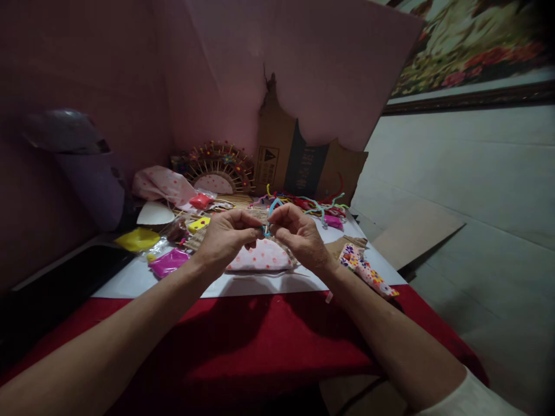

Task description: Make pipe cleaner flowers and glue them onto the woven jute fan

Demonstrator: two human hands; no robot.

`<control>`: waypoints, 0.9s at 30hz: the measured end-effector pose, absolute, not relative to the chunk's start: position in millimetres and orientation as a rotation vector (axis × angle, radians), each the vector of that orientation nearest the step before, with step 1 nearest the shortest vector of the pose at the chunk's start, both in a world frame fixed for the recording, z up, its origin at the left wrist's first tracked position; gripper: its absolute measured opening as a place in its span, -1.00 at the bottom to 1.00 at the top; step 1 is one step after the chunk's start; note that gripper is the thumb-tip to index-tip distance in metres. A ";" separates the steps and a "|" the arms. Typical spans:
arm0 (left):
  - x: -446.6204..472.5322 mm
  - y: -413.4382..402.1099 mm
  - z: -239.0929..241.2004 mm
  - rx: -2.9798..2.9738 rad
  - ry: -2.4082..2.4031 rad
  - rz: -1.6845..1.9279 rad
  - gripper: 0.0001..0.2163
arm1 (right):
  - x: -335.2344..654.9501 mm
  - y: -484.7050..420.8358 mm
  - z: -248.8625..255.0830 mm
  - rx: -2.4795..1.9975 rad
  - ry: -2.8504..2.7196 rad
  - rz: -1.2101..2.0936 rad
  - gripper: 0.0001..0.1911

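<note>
Both hands meet above the middle of the table, with a light-blue pipe cleaner (274, 204) bent between them. My left hand (229, 232) is closed in a pinch on its lower end, where a small blue loop shows. Thumb and forefinger of my right hand (298, 234) pinch it just to the right. A thin pale stick seems to pass through the loop, partly hidden by the fingers. Below the hands lies a half-round piece in white cloth with pink dots (260, 257), edged with brown corrugated cardboard.
Behind are a fan-shaped stick piece (212, 167) and torn cardboard (281, 144). Coloured pipe cleaners (321, 207) lie back right. Yellow (137, 238) and magenta packets (170, 263) are at left. Flowered cloth (366, 271) lies by my right forearm, over red cloth (277, 341).
</note>
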State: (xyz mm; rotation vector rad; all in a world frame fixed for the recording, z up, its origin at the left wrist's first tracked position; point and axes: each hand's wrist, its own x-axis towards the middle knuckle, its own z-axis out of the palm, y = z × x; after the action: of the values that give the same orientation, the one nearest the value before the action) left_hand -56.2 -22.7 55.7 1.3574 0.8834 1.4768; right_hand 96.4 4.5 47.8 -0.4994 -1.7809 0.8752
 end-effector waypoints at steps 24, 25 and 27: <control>-59.1 -18.9 50.5 1.213 0.854 1.546 -0.87 | 96.2 0.0 35.7 -0.692 -2.005 -0.004 -0.89; -58.9 -18.9 50.7 1.214 0.858 1.546 -0.87 | 96.5 -0.5 36.2 -0.684 -2.011 -0.018 -0.89; -58.6 -19.1 50.7 1.219 0.851 1.539 -0.88 | 96.7 -1.5 37.1 -0.658 -2.039 -0.049 -0.87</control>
State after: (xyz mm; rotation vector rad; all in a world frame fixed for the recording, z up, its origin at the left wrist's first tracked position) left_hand -58.6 -19.1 50.7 1.2190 0.8507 1.5386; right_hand 96.7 -1.5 37.1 -0.6583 -2.0395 -0.0490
